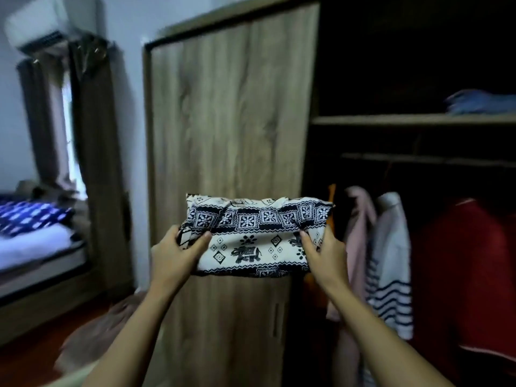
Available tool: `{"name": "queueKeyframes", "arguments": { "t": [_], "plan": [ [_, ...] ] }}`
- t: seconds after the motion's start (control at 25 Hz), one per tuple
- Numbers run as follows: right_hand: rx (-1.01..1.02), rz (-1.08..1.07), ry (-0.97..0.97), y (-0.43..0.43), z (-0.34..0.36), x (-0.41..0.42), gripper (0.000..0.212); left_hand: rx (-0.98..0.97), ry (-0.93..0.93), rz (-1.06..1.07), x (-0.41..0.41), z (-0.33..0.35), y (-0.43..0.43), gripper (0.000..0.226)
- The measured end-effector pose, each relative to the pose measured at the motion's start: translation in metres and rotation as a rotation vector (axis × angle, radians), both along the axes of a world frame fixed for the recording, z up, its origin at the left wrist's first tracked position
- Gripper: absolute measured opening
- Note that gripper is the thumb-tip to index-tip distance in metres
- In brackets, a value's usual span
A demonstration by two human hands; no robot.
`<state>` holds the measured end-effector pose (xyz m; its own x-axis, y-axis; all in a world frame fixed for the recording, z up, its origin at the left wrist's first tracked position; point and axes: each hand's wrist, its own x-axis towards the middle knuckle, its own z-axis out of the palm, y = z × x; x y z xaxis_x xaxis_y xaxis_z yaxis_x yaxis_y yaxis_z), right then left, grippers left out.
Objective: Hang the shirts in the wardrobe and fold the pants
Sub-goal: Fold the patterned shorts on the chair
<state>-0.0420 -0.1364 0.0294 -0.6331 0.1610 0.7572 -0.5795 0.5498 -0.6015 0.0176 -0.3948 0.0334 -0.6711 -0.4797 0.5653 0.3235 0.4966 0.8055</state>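
Note:
Folded pants, cream with a navy elephant and flower print, are held up flat in front of the wooden wardrobe door. My left hand grips their left end and my right hand grips their right end, thumbs on top. To the right the wardrobe stands open: a pink shirt, a white shirt with navy stripes and a red garment hang from the rail. An orange item shows just behind the pants.
A wardrobe shelf above the rail carries folded blue cloth. At left a bed with a blue patterned cover, brown curtains and a wall air conditioner. A beige cloth lies on the floor.

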Motion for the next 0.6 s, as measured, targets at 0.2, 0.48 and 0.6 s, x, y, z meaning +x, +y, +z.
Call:
{"name": "queueKeyframes", "arguments": {
  "t": [0.2,0.48,0.6],
  "plan": [
    [0.093,-0.236,0.198,0.112,0.114,0.008,0.028,-0.021,0.179,-0.213,-0.045,0.109,0.092,0.045],
    [0.209,-0.556,0.33,0.261,0.221,0.036,0.026,-0.028,0.321,-0.467,-0.1,0.216,0.243,0.038],
    [0.301,-0.674,0.367,0.313,0.269,0.036,0.03,0.01,0.37,-0.545,-0.121,0.258,0.303,0.03]
  ]
}}
